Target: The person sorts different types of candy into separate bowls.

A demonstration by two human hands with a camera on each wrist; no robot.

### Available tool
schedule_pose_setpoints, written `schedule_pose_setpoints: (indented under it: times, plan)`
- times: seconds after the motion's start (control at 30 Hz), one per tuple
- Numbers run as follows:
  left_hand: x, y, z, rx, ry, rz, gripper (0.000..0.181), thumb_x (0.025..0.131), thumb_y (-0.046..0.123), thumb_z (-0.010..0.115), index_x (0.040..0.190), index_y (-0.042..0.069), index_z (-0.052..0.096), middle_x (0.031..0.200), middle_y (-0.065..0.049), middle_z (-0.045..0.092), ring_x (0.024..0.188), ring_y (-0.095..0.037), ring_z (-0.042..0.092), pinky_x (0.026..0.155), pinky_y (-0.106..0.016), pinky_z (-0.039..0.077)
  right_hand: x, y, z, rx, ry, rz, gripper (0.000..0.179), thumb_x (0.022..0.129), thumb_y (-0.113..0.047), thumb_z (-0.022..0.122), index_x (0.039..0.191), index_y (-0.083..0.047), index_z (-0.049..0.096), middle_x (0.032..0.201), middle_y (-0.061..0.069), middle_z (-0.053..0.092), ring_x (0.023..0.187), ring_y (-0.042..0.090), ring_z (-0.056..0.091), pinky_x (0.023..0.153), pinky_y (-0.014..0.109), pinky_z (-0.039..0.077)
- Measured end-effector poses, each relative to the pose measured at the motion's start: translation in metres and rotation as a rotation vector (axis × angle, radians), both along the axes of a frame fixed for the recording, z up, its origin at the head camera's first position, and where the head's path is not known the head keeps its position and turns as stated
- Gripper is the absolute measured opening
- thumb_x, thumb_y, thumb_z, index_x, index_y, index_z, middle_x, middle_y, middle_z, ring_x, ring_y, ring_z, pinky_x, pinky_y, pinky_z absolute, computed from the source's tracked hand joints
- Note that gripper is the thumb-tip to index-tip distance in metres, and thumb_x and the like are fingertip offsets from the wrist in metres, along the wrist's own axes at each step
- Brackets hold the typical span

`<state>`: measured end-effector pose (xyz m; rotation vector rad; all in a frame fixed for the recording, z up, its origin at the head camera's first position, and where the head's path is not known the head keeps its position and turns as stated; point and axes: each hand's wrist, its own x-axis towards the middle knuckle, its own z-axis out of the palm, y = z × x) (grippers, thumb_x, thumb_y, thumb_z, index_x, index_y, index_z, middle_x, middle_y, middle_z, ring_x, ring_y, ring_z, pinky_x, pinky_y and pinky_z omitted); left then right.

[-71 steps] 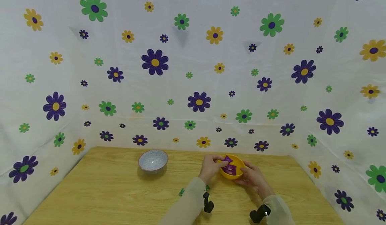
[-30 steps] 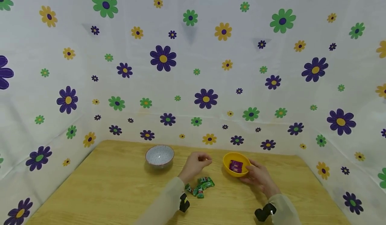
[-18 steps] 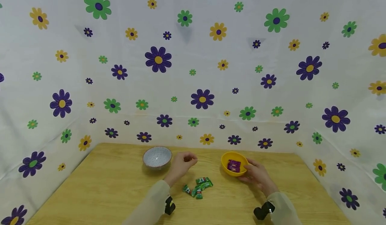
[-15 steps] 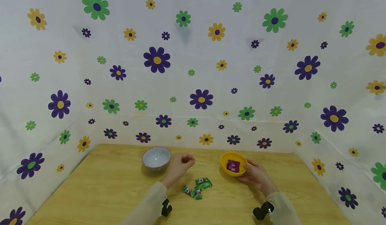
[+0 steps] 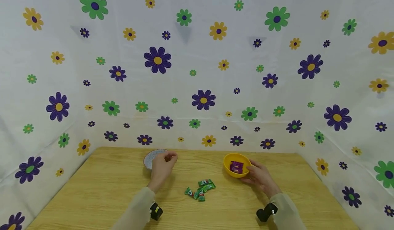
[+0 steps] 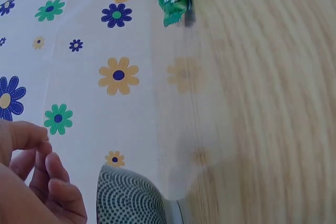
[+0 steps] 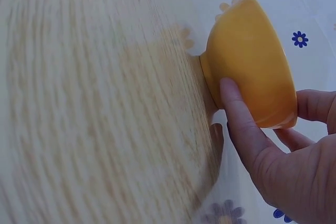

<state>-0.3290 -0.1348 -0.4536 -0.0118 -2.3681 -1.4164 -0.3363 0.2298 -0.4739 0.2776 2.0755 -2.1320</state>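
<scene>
My right hand (image 5: 262, 178) holds the small yellow bowl (image 7: 252, 61) by its right side, a finger pressed along the outer wall and others at the rim. Inside the bowl lie purple candy packets (image 5: 237, 167). My left hand (image 5: 163, 167) is over the right part of the grey speckled bowl (image 5: 150, 158) in the head view and hides much of it. Its fingers are loosely curled, thumb near the fingertips, and nothing shows between them. The left wrist view has the patterned outside of this bowl (image 6: 128, 198) beside the hand.
Several green wrapped candies (image 5: 201, 190) lie in a loose heap on the wooden table (image 5: 227, 209), between the two forearms. A flower-printed white cloth (image 5: 181, 86) hangs behind the table and at both sides.
My left hand has left the yellow bowl, where its fingers were on the purple packets, and moved left to the grey bowl. The green candies have come into view. My right hand stays on the yellow bowl.
</scene>
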Motion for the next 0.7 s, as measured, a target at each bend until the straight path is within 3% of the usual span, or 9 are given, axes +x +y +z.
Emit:
schedule_pose_setpoints:
  times: [0.23,0.37,0.5,0.7]
  plan:
    - [0.001,-0.02,0.001,0.002,0.05,0.119,0.008,0.089,0.013,0.07,0.091,0.006,0.075,0.075,-0.006,0.062,0.067,-0.014,0.05,0.057,-0.023,0.04,0.001,-0.002,0.001,-0.007,-0.004,0.009,0.057,0.103,-0.009,0.042,0.155,-0.001,0.02,0.152,0.033,0.028,0.134,0.048,0.04,0.091,0.048,0.053]
    - [-0.002,-0.031,0.003,-0.011,0.025,0.187,0.009,0.088,0.014,0.07,0.092,0.007,0.074,0.077,-0.006,0.062,0.07,-0.016,0.05,0.057,-0.023,0.039,0.0,-0.002,0.002,-0.018,-0.009,0.007,0.057,0.103,-0.009,0.043,0.155,-0.001,0.02,0.153,0.033,0.027,0.134,0.049,0.04,0.09,0.048,0.054]
    - [-0.003,-0.037,0.005,0.002,0.001,0.212,0.014,0.088,0.014,0.069,0.096,0.004,0.074,0.081,-0.009,0.064,0.074,-0.019,0.053,0.06,-0.025,0.04,0.002,-0.002,0.004,-0.023,-0.003,0.019,0.057,0.103,-0.009,0.042,0.155,-0.001,0.019,0.153,0.033,0.025,0.134,0.049,0.038,0.091,0.048,0.053]
    - [-0.004,-0.049,0.0,0.069,-0.049,0.207,0.018,0.089,0.015,0.068,0.101,0.003,0.073,0.087,-0.01,0.066,0.077,-0.017,0.052,0.06,-0.021,0.041,0.006,-0.001,0.003,-0.028,0.009,0.025,0.057,0.104,-0.009,0.042,0.155,-0.001,0.018,0.153,0.033,0.025,0.136,0.05,0.037,0.093,0.048,0.052]
